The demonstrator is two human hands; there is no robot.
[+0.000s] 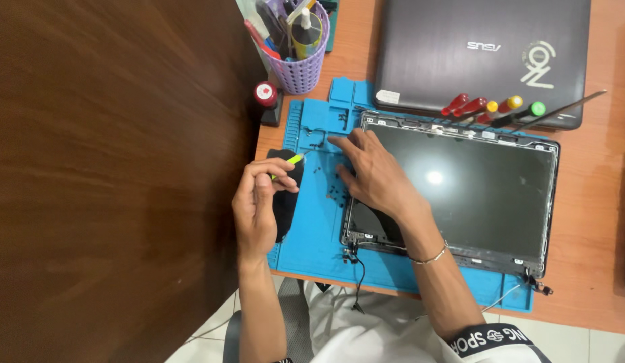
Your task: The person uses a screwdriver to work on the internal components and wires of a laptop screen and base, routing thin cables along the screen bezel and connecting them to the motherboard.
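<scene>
My left hand [256, 205] is closed around a small screwdriver with a yellow-green handle [295, 159], its tip pointing toward the blue work mat [319, 235]. It hovers over a black oval object [285, 208] at the mat's left edge. My right hand [373, 176] lies spread on the mat, holding nothing. Its fingertips reach the mat's moulded compartments, and its heel rests on the left edge of a bare laptop screen panel [474, 195]. Several tiny black screws [334, 193] are scattered on the mat beside the fingers.
A closed dark laptop [480, 54] lies at the back with red-, yellow- and green-handled screwdrivers [494, 107] in front of it. A purple basket of tools [302, 64] and a red-capped bottle [265, 94] stand at the back left. A dark wooden panel [110, 181] fills the left.
</scene>
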